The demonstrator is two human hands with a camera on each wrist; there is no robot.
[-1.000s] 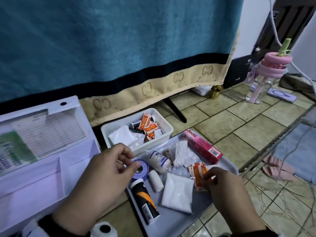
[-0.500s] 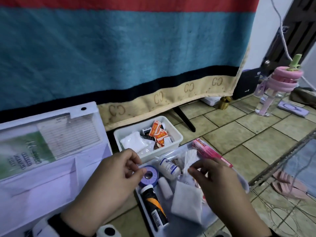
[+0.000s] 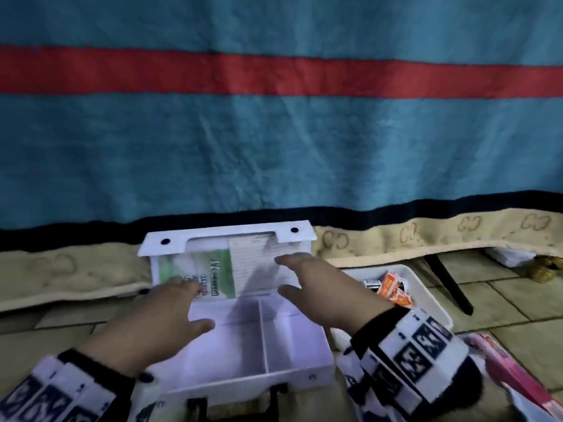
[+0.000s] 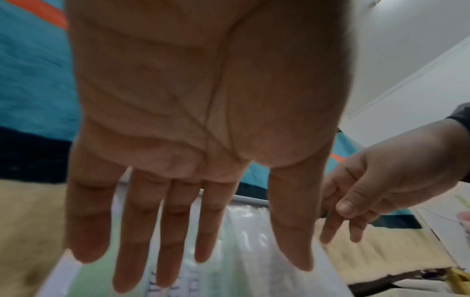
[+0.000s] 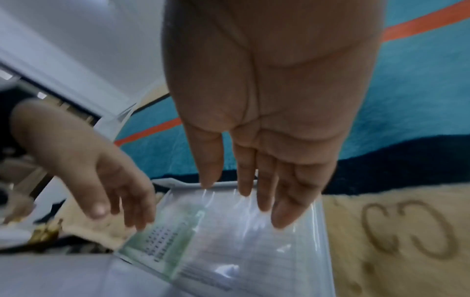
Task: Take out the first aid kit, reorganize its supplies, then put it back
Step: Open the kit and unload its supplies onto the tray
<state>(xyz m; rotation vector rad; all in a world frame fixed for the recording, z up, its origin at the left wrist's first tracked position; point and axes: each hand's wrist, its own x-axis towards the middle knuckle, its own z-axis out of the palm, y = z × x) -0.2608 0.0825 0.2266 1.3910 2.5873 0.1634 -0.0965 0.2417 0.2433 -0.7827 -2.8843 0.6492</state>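
The white first aid kit (image 3: 243, 354) lies open on the floor, and the two divided compartments that show hold nothing. Its lid (image 3: 225, 239) stands upright against the blanket, with a green card and a lined sheet under a clear sleeve (image 5: 241, 251). My left hand (image 3: 195, 303) reaches over the left compartment with straight fingers near the green card. My right hand (image 3: 283, 274) stretches toward the lined sheet, fingers spread and empty. In the wrist views the left hand (image 4: 193, 231) and the right hand (image 5: 254, 191) show bare palms over the sleeve.
A white tub (image 3: 426, 287) with orange sachets (image 3: 393, 287) stands right of the kit. A pink box (image 3: 511, 376) lies at the lower right. A teal and red blanket (image 3: 274, 132) hangs behind, and a black stand leg (image 3: 447, 281) slants across the tiles.
My view has swung left from the tray of supplies to the kit. Both hands left the supplies and now stretch out with straight fingers over the open kit toward its lid.
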